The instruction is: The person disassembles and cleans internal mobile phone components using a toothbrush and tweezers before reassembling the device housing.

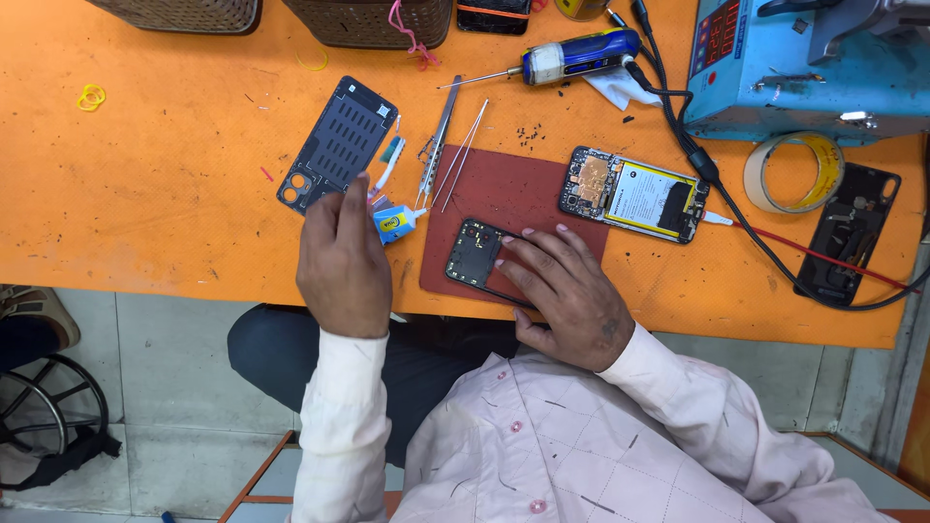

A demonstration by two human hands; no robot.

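Note:
My left hand is closed around a small blue and yellow glue tube, whose tip points right. My right hand lies on a black phone frame and presses it down on a dark red mat. Just above my left hand lies a dark phone back cover. An opened phone showing its board and battery rests at the mat's right edge, with a cable plugged in.
Tweezers and thin probes lie above the mat. A blue electric screwdriver, a blue bench power unit, a tape roll and another black frame sit on the orange table. Baskets stand at the far edge.

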